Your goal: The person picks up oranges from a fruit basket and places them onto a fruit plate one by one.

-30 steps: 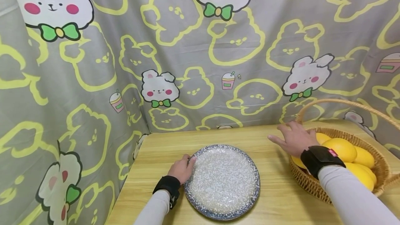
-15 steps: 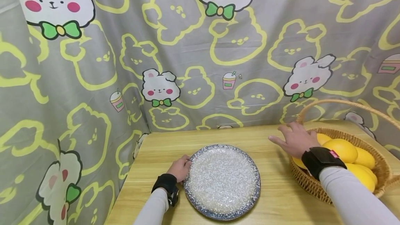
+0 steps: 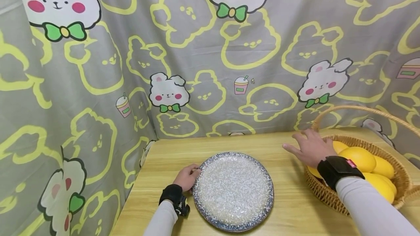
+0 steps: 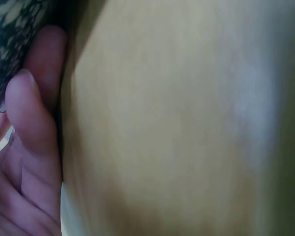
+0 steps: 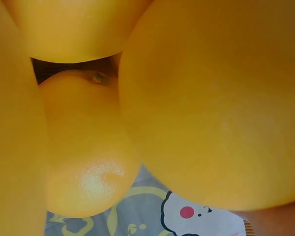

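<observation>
A round speckled plate (image 3: 233,192), whitish with a dark blue rim, lies on the wooden table. My left hand (image 3: 186,178) grips its left edge. In the left wrist view, curled fingers (image 4: 32,113) sit at the underside of the dark rim (image 4: 12,44). On the right, my right hand (image 3: 311,148) rests at the left side of a wicker basket (image 3: 405,177), its thumb extended to the left. Yellow fruits that look like mangoes (image 3: 357,157) fill the basket. Close up, several fruits (image 5: 88,142) crowd the right wrist view; the right hand's contact is hidden there.
The basket's tall arched handle (image 3: 370,109) rises above the fruits. A grey patterned curtain (image 3: 203,57) hangs behind the table (image 3: 177,148) and along its left side. Bare wood lies between plate and basket.
My left hand has shifted slightly left, its fingers drawing off the plate's top to curl at the rim. The right hand, plate and basket look unmoved.
</observation>
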The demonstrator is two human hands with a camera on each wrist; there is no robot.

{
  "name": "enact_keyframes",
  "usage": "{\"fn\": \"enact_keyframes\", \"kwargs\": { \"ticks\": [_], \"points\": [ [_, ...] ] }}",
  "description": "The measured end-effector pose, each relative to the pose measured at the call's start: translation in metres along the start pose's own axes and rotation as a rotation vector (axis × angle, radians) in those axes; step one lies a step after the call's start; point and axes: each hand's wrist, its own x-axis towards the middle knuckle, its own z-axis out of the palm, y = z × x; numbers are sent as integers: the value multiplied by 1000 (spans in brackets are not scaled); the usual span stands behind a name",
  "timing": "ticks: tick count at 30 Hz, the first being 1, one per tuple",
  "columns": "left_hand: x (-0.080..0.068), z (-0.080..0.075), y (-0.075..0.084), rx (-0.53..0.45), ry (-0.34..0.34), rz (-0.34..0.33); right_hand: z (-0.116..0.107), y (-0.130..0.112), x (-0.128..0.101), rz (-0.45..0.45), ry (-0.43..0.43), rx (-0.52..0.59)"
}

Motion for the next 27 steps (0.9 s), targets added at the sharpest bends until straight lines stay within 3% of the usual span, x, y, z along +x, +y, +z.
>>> {"fn": "enact_keyframes", "kwargs": {
  "ticks": [20, 27],
  "points": [
    [1, -2, -5, -47, -20, -27, 2, 1, -1, -8, 14, -3],
    [2, -1, -7, -30, -11, -4, 3, 2, 0, -9, 9, -9]
  ]
}}
